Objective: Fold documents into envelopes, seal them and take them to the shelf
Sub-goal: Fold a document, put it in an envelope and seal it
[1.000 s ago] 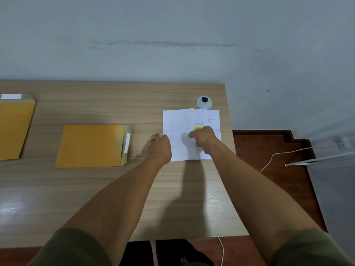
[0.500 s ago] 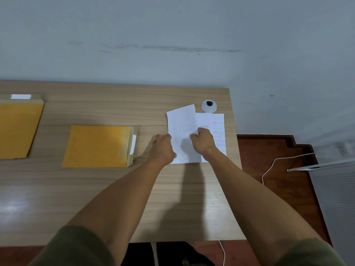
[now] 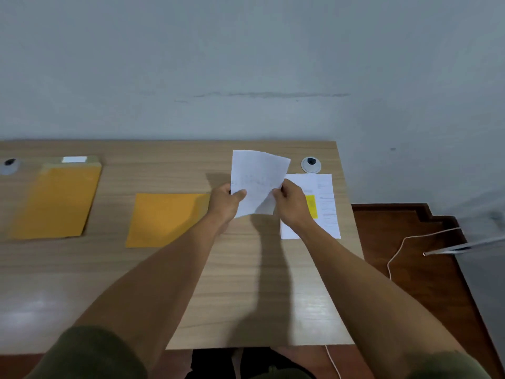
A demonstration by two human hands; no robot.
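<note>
1. A large yellow envelope (image 3: 57,202) lies flat at the far left of the wooden table (image 3: 246,296), its flap end toward the wall.
2. A second yellow envelope (image 3: 166,218) lies flat nearer the middle, partly behind the left wrist.
3. The left hand (image 3: 225,202) pinches the left edge of a white sheet (image 3: 257,181), thumb on top.
4. The sheet is lifted off the table, tilted and slightly curled.
5. The right hand (image 3: 291,205) pinches the sheet's right edge.
6. A paper stack (image 3: 325,203) with a yellow patch lies flat under that hand, near the table's right edge.
</note>
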